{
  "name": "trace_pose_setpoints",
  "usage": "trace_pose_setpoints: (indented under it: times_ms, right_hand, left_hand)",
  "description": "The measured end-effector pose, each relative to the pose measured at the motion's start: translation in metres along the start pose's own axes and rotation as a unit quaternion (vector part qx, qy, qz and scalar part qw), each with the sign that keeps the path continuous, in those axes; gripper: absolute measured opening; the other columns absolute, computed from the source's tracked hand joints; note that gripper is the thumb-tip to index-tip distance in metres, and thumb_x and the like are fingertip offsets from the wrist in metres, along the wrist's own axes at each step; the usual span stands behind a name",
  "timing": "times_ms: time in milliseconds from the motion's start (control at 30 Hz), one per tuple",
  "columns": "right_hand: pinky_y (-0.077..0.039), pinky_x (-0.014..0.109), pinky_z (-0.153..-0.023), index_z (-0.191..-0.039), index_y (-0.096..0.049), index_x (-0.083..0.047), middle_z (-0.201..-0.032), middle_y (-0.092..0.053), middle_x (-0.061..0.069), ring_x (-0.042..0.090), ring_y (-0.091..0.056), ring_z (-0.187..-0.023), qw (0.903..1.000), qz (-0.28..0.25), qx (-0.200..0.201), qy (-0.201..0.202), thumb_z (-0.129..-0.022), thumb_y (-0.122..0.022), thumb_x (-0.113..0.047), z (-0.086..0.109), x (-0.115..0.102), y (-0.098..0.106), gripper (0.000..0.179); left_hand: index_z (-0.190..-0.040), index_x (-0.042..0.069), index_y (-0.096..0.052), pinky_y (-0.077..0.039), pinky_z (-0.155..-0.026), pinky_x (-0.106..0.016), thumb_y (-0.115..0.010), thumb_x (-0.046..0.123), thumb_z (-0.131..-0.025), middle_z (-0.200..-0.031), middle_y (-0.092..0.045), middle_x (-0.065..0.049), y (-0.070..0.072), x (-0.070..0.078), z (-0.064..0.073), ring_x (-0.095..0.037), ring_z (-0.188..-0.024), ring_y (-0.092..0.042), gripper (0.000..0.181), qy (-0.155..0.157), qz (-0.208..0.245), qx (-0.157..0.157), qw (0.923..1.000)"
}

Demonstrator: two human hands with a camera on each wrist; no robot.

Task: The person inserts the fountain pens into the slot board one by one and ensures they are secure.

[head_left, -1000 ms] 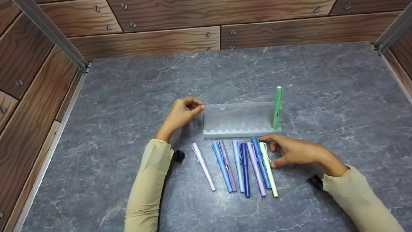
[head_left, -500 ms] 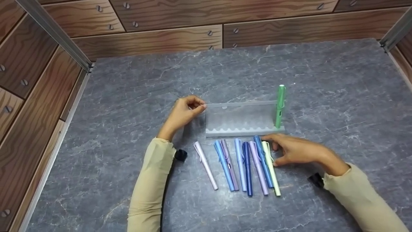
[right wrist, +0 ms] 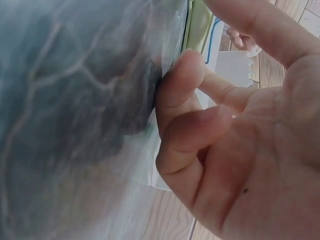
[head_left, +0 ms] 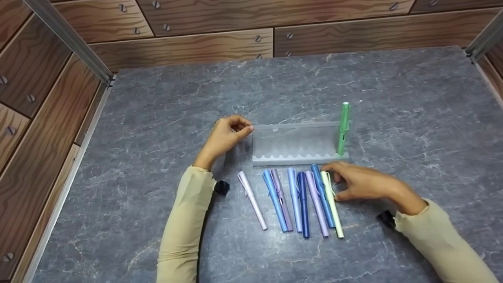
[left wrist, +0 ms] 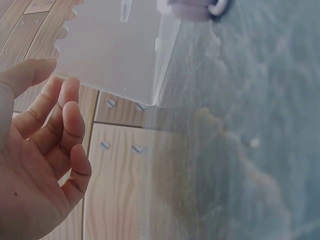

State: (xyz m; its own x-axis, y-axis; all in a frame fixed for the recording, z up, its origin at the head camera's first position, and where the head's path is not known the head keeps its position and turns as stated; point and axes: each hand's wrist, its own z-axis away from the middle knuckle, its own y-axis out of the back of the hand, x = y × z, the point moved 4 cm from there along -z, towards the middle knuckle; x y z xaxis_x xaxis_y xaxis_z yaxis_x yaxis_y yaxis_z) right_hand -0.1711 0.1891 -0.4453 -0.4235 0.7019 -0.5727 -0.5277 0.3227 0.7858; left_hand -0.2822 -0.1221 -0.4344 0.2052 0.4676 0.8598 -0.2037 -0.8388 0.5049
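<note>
A clear pen stand (head_left: 294, 141) with a scalloped front ledge stands mid-table. A green pen (head_left: 344, 129) is upright at its right end. My left hand (head_left: 226, 135) pinches the stand's top left corner between thumb and fingertips. Several capped pens lie in a row before the stand, from a pale lilac pen (head_left: 252, 200) to a pale green pen (head_left: 333, 206). My right hand (head_left: 363, 182) rests beside the row's right end. Its thumb is at the pale green pen and its index fingertip is near the top of a blue pen (head_left: 323, 196). Its other fingers are loosely bent.
The pens lie on a grey marbled table (head_left: 177, 98). Wood-patterned panels (head_left: 188, 47) rise behind and at the left, with metal posts (head_left: 74, 43) at the far corners. Both wrists bear dark camera mounts (head_left: 222, 188).
The view has shifted slightly, so everything sits a little farther right and higher. Both hands, the stand and the pens otherwise keep their places.
</note>
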Motion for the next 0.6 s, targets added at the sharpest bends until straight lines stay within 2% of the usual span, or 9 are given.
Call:
trace_pose_setpoints:
  times_ms: [333, 600]
  right_hand:
    - [-0.040, 0.022, -0.061, -0.128, -0.049, -0.009, -0.091, -0.052, 0.000, 0.006, -0.044, -0.074, 0.9999, 0.009, 0.004, 0.010, -0.074, -0.076, -0.017, 0.0010, -0.0025, 0.0009, 0.062]
    - [-0.039, 0.020, -0.060, -0.129, -0.048, -0.010, -0.086, -0.055, -0.004, 0.002, -0.043, -0.068, 0.9999, 0.005, 0.005, 0.010, -0.078, -0.072, -0.011, 0.0010, -0.0011, 0.0035, 0.056]
  left_hand:
    - [-0.094, 0.004, -0.071, -0.043, -0.063, -0.020, -0.070, 0.017, -0.087, -0.078, -0.065, -0.001, -0.0003, 0.0004, -0.0007, -0.009, -0.069, -0.052, 0.015, 0.004, 0.001, -0.001, 1.0000]
    - [-0.094, 0.005, -0.071, -0.044, -0.063, -0.021, -0.070, 0.019, -0.087, -0.078, -0.065, 0.000, 0.0001, 0.0006, 0.0004, -0.009, -0.069, -0.053, 0.015, 0.015, 0.004, -0.001, 0.9999]
